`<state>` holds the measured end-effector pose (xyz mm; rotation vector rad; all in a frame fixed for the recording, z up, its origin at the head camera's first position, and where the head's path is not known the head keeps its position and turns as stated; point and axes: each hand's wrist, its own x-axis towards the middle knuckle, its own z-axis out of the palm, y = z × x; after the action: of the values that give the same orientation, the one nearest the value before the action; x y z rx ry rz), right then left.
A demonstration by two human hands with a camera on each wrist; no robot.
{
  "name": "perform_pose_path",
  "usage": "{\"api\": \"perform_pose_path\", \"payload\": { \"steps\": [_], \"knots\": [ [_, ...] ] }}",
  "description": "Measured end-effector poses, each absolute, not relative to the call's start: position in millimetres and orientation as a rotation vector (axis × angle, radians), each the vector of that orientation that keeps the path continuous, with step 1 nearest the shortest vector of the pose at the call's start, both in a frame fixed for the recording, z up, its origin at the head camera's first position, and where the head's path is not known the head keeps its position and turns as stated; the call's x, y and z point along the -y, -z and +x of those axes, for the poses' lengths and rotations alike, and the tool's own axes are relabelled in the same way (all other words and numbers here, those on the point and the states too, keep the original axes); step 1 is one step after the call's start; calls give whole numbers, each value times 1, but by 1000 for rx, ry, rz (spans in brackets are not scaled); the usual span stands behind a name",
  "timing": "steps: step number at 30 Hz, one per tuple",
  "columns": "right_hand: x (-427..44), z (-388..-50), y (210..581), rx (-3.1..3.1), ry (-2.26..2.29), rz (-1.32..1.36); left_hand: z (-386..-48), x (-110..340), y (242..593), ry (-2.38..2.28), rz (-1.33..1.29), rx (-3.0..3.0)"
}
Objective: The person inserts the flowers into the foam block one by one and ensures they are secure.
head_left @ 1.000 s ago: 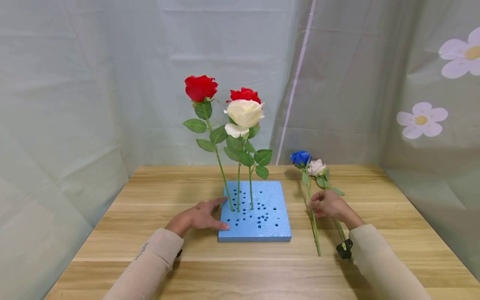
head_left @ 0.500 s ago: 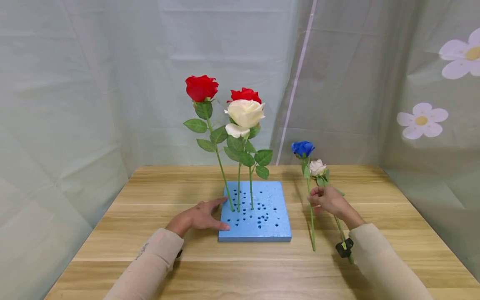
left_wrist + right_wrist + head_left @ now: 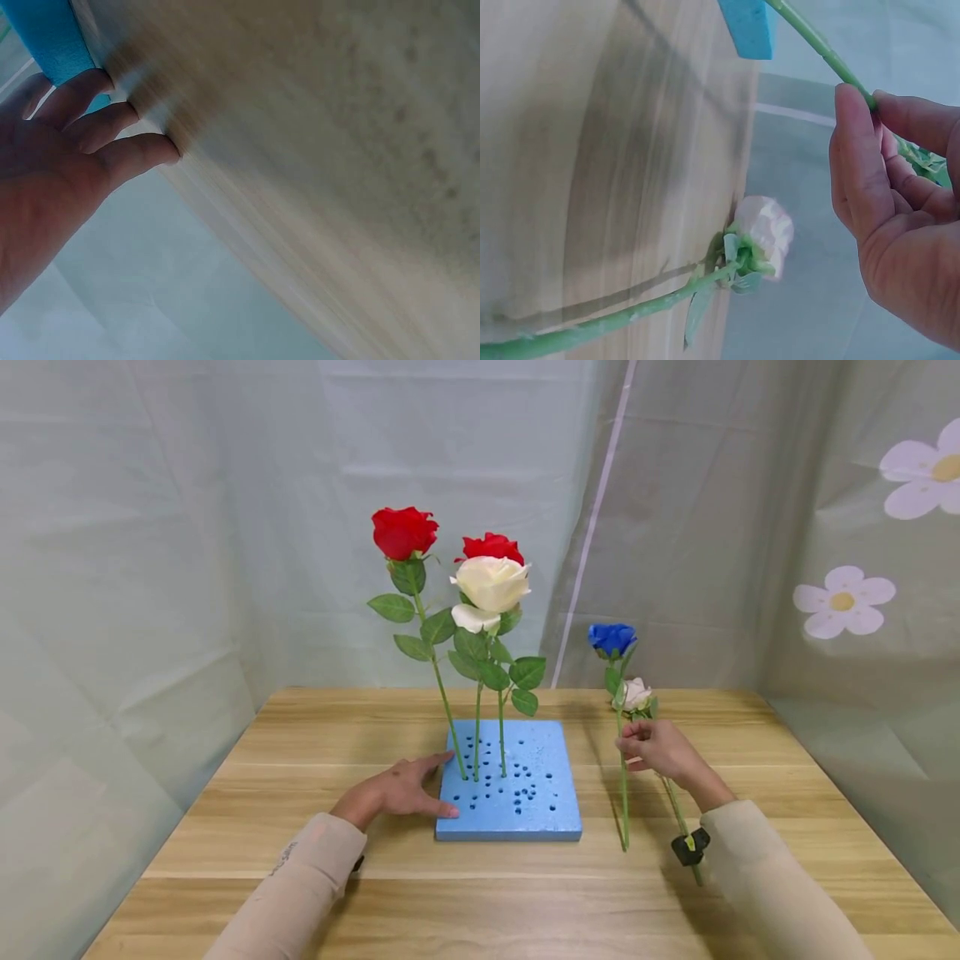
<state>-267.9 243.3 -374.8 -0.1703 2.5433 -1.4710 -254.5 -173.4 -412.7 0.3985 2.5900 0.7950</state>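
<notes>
My right hand (image 3: pixel 663 752) pinches the green stem of a blue rose (image 3: pixel 612 638) between thumb and fingertips. The rose is nearly upright, bloom at the top. In the right wrist view the pinched stem (image 3: pixel 817 46) shows close up. Spread fingers of my left hand (image 3: pixel 397 789) rest against the left side of a blue board (image 3: pixel 543 789) full of small holes. Three roses stand in it: a red rose (image 3: pixel 405 533) at left, a white rose (image 3: pixel 491 583), and a second red rose (image 3: pixel 495 545) partly hidden behind the white one.
A pale pink rose (image 3: pixel 636 695) lies on the wooden table (image 3: pixel 315 852) beneath and beside my right hand. Its stem passes by the black wrist device (image 3: pixel 690 847). Grey-green curtains (image 3: pixel 315 527) hang behind the table and at both sides.
My right hand has raised the blue rose from lying on the table to nearly upright, its bloom moving up and slightly right. The left hand and the board have stayed in place.
</notes>
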Motion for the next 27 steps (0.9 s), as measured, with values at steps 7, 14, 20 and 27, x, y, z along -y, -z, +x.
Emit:
{"api": "perform_pose_path", "payload": {
  "steps": [7,14,20,27],
  "knots": [
    [-238,-269,373,-2534,1481,-171,-253,174,413,-799,393,-2589],
    [-233,-269,367,-2528,1490,-176,-254,174,413,-813,398,-2587],
    [-231,-271,365,-2524,1508,-189,-254,173,412,-821,400,-2582],
    [-230,-272,361,-2505,1540,-186,-255,174,413,-804,393,-2588]
  ]
}}
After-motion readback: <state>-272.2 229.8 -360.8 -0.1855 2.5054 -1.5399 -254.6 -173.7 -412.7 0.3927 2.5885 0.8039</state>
